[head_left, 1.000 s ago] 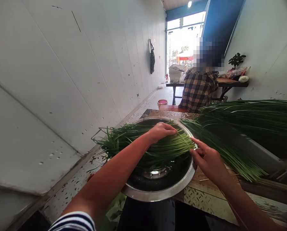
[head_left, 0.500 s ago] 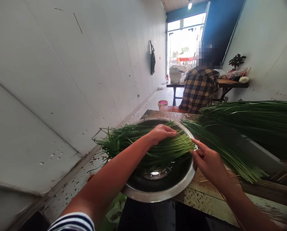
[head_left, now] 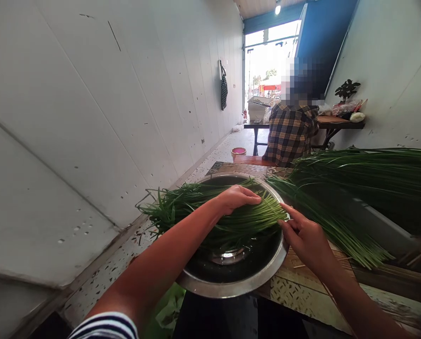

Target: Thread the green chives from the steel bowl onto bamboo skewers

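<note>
A thick bundle of garlic chives [head_left: 263, 215] lies across a round metal basin [head_left: 228, 288], its leafy tips hanging over the left rim. My left hand [head_left: 237, 197] rests over the bundle near the pale stem ends, thumb and fingers closed on some stalks; its underside is hidden. At the right rim, my right hand [head_left: 302, 235] has the stem ends between its index finger and thumb, with the other fingers curled in. Inside the basin, below the chives, the dark bottom shows a shiny reflection.
More chives [head_left: 355, 240] lie to the right, beside and over a grey crate [head_left: 383, 214]. The basin stands on a patterned wooden tabletop [head_left: 302, 294]. Beyond it, a person in a plaid shirt [head_left: 290, 134] sits at another table [head_left: 337, 123]. A white wall [head_left: 125, 117] runs along the left.
My left hand has shifted very slightly right along the stems. My right hand stays almost where it was, and the basin has not visibly moved.
</note>
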A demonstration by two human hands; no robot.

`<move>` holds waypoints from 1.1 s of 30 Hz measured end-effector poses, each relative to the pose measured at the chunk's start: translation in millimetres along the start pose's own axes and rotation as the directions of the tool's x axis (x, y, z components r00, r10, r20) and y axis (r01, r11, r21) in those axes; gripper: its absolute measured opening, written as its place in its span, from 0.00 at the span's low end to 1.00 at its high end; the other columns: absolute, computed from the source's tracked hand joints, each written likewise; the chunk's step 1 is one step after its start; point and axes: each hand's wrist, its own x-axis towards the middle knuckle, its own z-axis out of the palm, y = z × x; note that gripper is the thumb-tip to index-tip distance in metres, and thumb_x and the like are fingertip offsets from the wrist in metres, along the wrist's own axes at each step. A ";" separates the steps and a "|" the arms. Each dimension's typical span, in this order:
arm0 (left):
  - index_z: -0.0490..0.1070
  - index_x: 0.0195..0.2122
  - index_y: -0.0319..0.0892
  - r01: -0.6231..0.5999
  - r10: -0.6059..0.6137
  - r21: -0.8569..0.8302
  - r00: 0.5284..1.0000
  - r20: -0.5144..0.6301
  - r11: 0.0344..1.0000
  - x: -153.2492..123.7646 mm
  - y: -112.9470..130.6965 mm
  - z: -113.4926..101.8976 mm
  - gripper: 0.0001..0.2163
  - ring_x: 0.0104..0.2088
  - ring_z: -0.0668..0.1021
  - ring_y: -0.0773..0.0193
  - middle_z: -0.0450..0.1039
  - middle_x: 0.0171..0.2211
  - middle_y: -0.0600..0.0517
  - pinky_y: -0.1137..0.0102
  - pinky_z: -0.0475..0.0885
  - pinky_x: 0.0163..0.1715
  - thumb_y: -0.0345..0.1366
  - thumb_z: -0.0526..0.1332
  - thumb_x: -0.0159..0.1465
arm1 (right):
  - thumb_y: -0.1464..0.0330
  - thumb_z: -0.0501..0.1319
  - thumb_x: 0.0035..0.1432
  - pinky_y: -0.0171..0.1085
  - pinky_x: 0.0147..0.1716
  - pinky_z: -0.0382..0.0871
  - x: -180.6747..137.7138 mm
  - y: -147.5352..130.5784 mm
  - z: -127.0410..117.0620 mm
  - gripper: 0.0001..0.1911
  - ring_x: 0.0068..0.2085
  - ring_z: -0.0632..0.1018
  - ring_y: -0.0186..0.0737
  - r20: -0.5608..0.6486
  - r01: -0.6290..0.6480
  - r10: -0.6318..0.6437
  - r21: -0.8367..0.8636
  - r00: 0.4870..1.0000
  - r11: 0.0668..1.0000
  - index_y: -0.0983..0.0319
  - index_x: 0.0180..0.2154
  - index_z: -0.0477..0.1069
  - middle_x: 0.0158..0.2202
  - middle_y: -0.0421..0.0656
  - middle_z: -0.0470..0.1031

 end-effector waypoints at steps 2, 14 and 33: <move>0.79 0.30 0.36 0.001 0.000 -0.028 0.999 0.038 1.000 -1.8 0.6 -0.5 0.20 0.28 0.77 0.64 0.78 0.27 0.48 0.67 0.74 0.34 0.43 0.74 0.38 | 0.60 0.53 0.59 0.33 0.22 0.60 -0.3 0.6 0.4 0.28 0.19 0.63 0.34 0.002 0.002 -0.002 0.003 1.000 1.000 0.68 0.57 0.65 0.15 0.33 0.59; 0.78 0.31 0.36 -0.110 0.107 -0.111 0.994 -0.027 0.988 -1.2 4.7 -4.9 0.19 0.27 0.77 0.65 0.77 0.26 0.49 0.67 0.73 0.35 0.43 0.74 0.41 | 0.58 0.56 0.59 0.34 0.24 0.66 0.4 2.7 -2.7 0.21 0.21 0.72 0.36 0.056 -0.028 0.022 0.118 0.998 0.993 0.64 0.47 0.72 0.20 0.38 0.73; 0.79 0.34 0.39 -0.288 0.438 0.521 0.879 -0.190 0.804 -6.5 17.0 4.5 0.14 0.32 0.76 0.63 0.78 0.29 0.49 0.67 0.69 0.38 0.46 0.64 0.55 | 0.59 0.54 0.58 0.33 0.24 0.64 9.5 -2.6 0.4 0.19 0.23 0.70 0.35 -0.004 -0.022 0.023 0.181 1.000 0.983 0.65 0.32 0.78 0.20 0.41 0.71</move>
